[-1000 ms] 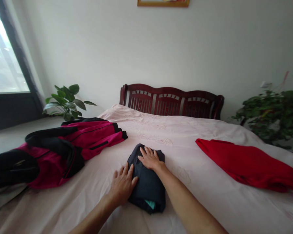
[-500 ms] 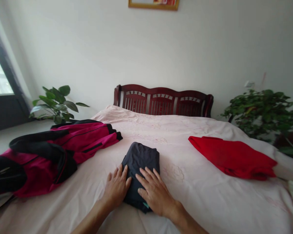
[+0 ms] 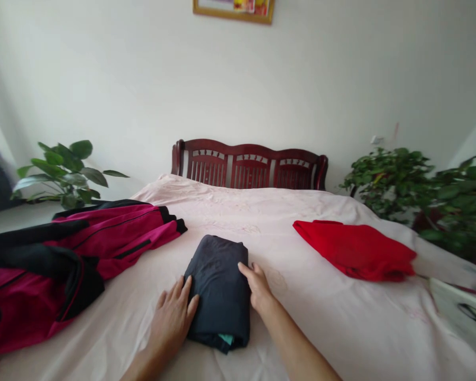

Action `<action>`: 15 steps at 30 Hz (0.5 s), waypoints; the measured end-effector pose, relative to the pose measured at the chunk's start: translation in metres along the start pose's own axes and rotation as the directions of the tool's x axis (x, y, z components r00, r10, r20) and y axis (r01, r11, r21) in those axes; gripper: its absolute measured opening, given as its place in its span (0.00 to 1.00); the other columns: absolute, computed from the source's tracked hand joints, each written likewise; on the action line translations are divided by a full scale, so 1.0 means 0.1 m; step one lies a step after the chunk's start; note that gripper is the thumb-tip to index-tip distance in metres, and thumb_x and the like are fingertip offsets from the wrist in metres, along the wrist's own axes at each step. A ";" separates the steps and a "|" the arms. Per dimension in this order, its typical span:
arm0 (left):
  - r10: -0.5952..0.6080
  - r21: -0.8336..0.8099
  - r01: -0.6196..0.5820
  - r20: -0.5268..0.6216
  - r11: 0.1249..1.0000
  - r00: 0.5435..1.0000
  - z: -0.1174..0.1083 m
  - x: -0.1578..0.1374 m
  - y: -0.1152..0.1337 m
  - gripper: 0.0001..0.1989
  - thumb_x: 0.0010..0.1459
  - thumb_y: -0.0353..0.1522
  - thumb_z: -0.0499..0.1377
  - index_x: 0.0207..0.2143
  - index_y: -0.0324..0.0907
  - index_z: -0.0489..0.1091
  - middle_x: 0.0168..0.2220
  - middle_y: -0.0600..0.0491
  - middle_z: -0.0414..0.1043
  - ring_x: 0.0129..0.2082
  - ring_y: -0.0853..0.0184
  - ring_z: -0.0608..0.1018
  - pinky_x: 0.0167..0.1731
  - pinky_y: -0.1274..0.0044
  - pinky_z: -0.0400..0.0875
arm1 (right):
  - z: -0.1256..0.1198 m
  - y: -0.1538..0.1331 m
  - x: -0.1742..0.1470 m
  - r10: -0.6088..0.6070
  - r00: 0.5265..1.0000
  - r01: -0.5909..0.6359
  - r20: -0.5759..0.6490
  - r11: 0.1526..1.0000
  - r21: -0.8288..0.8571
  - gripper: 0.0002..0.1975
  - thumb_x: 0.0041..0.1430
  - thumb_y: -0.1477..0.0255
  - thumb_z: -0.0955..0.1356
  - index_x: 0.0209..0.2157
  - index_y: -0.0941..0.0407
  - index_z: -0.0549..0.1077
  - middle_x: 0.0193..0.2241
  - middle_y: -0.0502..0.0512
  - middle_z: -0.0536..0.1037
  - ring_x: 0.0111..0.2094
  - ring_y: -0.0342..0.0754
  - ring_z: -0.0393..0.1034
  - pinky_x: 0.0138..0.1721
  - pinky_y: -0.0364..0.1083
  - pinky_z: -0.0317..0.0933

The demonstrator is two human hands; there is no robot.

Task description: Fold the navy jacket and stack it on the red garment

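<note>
since it is soft cloth folded into a thick packet, the dark folded garment (image 3: 218, 291) looks light and limp, and i judge it would sag or come unfolded if taken by one corner. it lies flat on the pink bedsheet (image 3: 325, 317), directly between the two hands. the left hand (image 3: 171, 320) rests open along its left edge, fingertips touching the cloth; the right hand (image 3: 257, 286) lies open against its right edge, fingers flat, neither one clenched on anything. taking hold would seem safest from both long sides at once, palms slid under. a bit of teal fabric (image 3: 225, 338) peeks from the near end, between the wrists. well off to the left hand's side sprawls a magenta and black jacket (image 3: 83, 248); beyond the right hand lies a red garment (image 3: 355, 248). farther ahead stands a dark wooden headboard (image 3: 249, 164).
</note>
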State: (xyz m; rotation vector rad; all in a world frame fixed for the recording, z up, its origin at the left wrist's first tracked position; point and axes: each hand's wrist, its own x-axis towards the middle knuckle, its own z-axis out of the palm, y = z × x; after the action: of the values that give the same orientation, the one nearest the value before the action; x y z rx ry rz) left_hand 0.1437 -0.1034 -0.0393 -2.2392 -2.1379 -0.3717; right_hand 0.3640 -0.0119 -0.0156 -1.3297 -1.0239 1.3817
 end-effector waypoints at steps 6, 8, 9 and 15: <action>0.023 -0.299 -0.073 -0.170 0.952 0.985 0.31 0.08 -0.28 0.24 0.64 0.37 0.46 0.58 0.40 0.69 0.64 0.44 0.64 0.64 0.54 0.67 0.63 0.57 0.61 | 0.03 -0.08 -0.12 0.273 0.917 -0.341 0.290 0.914 0.219 0.20 0.50 0.63 0.72 0.43 0.60 0.75 0.37 0.64 0.83 0.42 0.55 0.78 0.52 0.55 0.67; -0.085 -0.464 -0.011 -0.186 0.886 0.979 0.33 0.10 -0.30 0.29 0.64 0.43 0.47 0.61 0.40 0.65 0.63 0.45 0.67 0.62 0.55 0.70 0.64 0.59 0.61 | 0.10 -0.06 -0.14 0.298 0.897 -0.400 0.327 0.863 0.308 0.18 0.49 0.68 0.71 0.42 0.60 0.75 0.35 0.61 0.83 0.38 0.54 0.78 0.50 0.55 0.67; -0.135 -0.537 0.018 -0.180 0.844 0.974 0.32 0.10 -0.30 0.30 0.63 0.46 0.48 0.62 0.40 0.65 0.62 0.46 0.68 0.62 0.55 0.70 0.64 0.60 0.60 | 0.14 -0.04 -0.15 0.303 0.895 -0.412 0.326 0.843 0.347 0.17 0.49 0.71 0.71 0.42 0.59 0.74 0.33 0.59 0.83 0.36 0.53 0.79 0.49 0.54 0.68; -0.328 -0.847 0.096 -0.096 0.522 0.940 0.18 0.05 -0.36 0.33 0.57 0.55 0.52 0.59 0.48 0.67 0.62 0.50 0.69 0.60 0.53 0.72 0.64 0.59 0.60 | -0.03 -0.07 -0.26 0.247 0.944 -0.321 0.217 0.836 0.446 0.23 0.42 0.78 0.67 0.45 0.58 0.73 0.27 0.54 0.82 0.28 0.51 0.77 0.42 0.54 0.70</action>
State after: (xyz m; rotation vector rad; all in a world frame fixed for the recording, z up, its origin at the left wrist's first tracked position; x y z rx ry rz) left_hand 0.1114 -0.0931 -0.0608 -2.0014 -2.3645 -1.9631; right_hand 0.3674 -0.0353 -0.0030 -1.0396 -0.5286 1.8436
